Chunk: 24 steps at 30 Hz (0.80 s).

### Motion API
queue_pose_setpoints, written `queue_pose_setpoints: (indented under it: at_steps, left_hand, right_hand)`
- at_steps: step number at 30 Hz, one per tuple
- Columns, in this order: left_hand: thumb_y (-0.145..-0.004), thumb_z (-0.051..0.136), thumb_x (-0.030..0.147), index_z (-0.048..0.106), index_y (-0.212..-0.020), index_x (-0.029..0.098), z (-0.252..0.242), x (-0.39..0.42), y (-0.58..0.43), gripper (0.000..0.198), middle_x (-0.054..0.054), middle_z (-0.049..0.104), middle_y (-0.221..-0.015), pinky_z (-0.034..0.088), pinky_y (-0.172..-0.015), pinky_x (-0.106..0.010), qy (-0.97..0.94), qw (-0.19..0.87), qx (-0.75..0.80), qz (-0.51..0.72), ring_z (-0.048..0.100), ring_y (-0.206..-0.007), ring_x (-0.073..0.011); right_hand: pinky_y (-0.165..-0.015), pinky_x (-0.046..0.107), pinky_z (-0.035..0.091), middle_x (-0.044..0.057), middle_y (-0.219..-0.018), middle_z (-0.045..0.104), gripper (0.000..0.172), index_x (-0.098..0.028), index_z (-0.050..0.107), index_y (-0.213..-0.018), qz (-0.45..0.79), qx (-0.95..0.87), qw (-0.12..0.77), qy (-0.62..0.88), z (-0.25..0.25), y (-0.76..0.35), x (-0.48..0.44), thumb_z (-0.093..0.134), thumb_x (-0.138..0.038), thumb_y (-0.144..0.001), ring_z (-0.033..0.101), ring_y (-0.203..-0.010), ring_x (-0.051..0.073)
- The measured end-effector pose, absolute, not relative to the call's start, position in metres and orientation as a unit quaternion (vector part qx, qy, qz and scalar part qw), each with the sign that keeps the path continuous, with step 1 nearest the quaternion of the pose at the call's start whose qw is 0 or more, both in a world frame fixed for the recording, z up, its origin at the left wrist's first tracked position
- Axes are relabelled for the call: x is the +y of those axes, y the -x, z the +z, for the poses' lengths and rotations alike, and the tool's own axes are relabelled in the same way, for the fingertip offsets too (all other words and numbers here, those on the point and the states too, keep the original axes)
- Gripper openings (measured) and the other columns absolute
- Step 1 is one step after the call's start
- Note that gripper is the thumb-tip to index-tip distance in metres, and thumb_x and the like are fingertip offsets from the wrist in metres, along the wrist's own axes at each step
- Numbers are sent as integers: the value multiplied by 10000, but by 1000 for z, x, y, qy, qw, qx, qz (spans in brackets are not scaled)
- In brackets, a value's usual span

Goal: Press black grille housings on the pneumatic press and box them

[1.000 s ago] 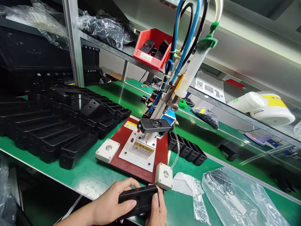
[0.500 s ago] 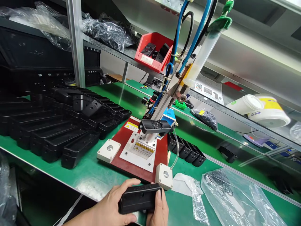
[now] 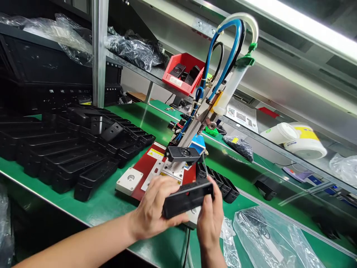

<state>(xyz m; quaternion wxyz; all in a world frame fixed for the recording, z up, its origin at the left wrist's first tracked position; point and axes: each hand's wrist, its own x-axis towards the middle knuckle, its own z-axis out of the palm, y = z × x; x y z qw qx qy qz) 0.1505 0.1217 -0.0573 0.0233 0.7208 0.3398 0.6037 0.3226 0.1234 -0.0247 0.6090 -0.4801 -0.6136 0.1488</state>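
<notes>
Left hand [image 3: 156,206] and right hand [image 3: 209,219] clamping matte black plastic housing [image 3: 187,199] between them, lower center, over red baseplate [image 3: 146,178]; boxy black housings [image 3: 78,163] lying in rows on green counter [image 3: 106,214], left.

Left hand [image 3: 154,206]: fingers curled, gripping, wrist slightly bent.
Right hand [image 3: 209,219]: upright, fingers closed, gripping.
Left forearm [image 3: 80,242]: extended from lower left.

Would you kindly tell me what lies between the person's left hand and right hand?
In the head view, a black plastic housing lies between the left hand and right hand, held by both.
</notes>
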Motion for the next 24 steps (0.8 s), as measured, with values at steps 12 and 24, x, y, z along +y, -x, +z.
queue_pose_setpoints:
  at_steps: [12, 24]
  left_hand:
    - [-867, 541, 527, 519, -1068, 189, 17, 205, -149, 394, -95, 658, -1048, 497, -836, -379, -625, 102, 450, 630, 633, -979, -241]
    - [-839, 502, 499, 531, -993, 200, 22, 209, -150, 338, -35, 666, -840, 472, -704, -301, -567, 177, 467, 655, 632, -766, -190]
  right_hand:
    - [-945, 389, 435, 90, -1125, 665, 438, -167, 620, -1145, 211, -660, 592, 412, 30, -305, 246, 464, -495, -901, 593, -1037, 226]
    - [-811, 315, 442, 51, -979, 700, 369, -173, 718, -938, 233, -648, 605, 399, 33, -295, 257, 457, -405, -818, 598, -929, 213]
